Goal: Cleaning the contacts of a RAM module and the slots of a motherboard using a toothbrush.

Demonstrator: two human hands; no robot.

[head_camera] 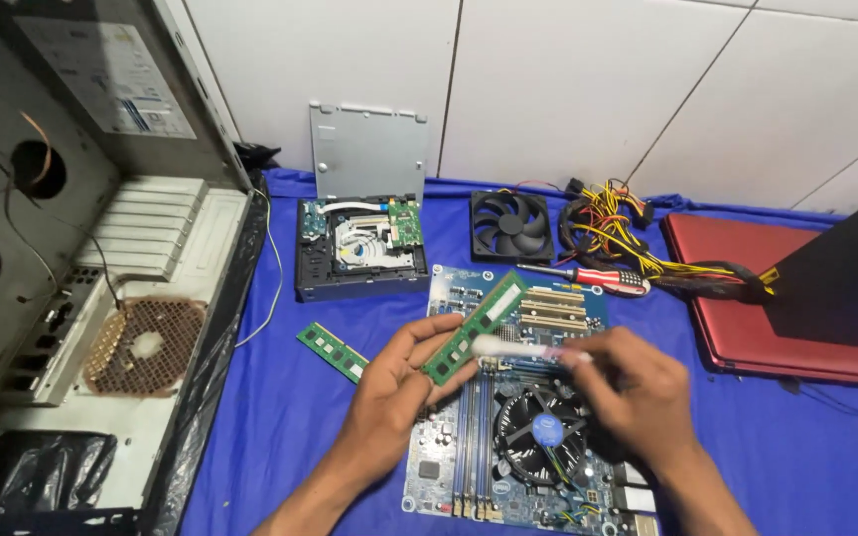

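An opened computer case (101, 248) is seen at the far left, lying beside the blue cloth (280, 417). A second green memory module (333, 350) is laid flat on the cloth, just left of the hands. Behind it, an opened optical drive (359, 248) is set, with its grey metal cover (367, 151) propped against the wall. A green memory module (474, 328) is held tilted above the motherboard (469, 467) by the left hand (399, 382), whose fingers are closed around its lower end. A white eraser-like stick (518, 348) is gripped by the closed right hand (638, 397) and is pressed against the module's edge. A black case fan (511, 226), a red-handled screwdriver (598, 278), a cable bundle (618, 233) and a red laptop (737, 298) are found further right.
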